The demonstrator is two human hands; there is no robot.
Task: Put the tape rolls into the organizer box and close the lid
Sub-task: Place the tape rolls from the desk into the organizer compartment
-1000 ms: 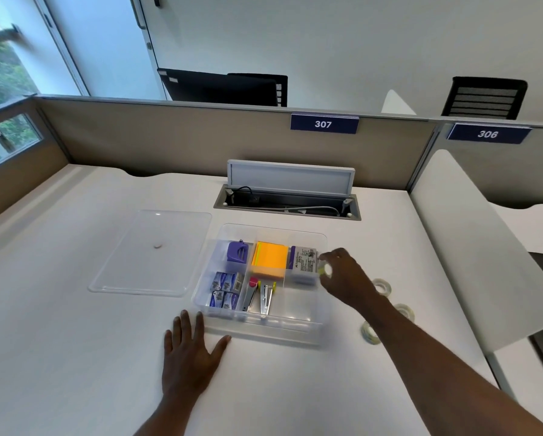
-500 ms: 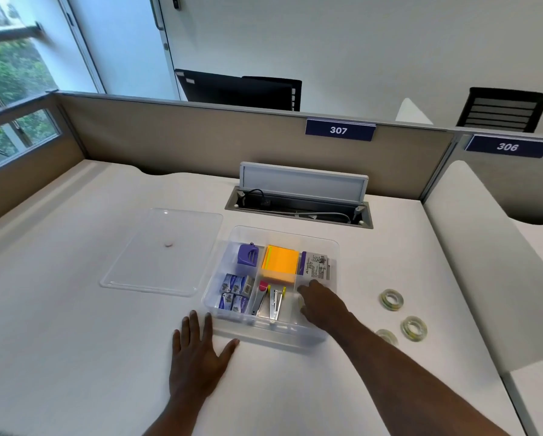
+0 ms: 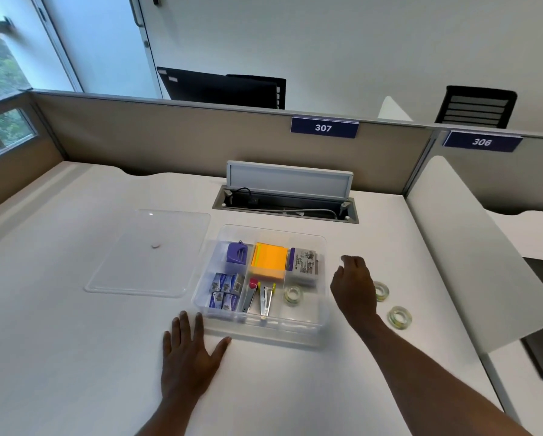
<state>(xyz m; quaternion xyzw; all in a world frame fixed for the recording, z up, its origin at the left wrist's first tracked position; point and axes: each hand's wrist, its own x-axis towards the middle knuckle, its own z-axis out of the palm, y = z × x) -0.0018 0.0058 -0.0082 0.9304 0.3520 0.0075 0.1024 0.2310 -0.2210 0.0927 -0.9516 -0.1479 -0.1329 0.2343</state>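
White desk (image 3: 75, 357), person's two bare hands over it. Clear lid (image 3: 147, 256) flat on desk, off the box, well left of both hands' fingers. Clear organizer box (image 3: 322, 328) open, just ahead of the left fingertips and just left of the right fingers. Left hand (image 3: 188, 357) flat on desk, palm down, fingers (image 3: 183, 322) spread, holding nothing, tips just short of box's near-left corner. Right hand (image 3: 353, 289) raised beside box's right wall, fingers loosely curled, empty as far as visible. In box: orange sticky notes (image 3: 270, 261) centre back, grey packet (image 3: 304, 265) back right, purple item (image 3: 237, 253) back left, blue staple boxes (image 3: 224, 289) front left, two staplers (image 3: 259, 298) front middle. One tape roll (image 3: 293, 294) inside box, front-right compartment, left of right hand. Second tape roll (image 3: 381, 291) on desk, partly hidden behind right hand. Third tape roll (image 3: 399, 316) on desk, just right of the right wrist.
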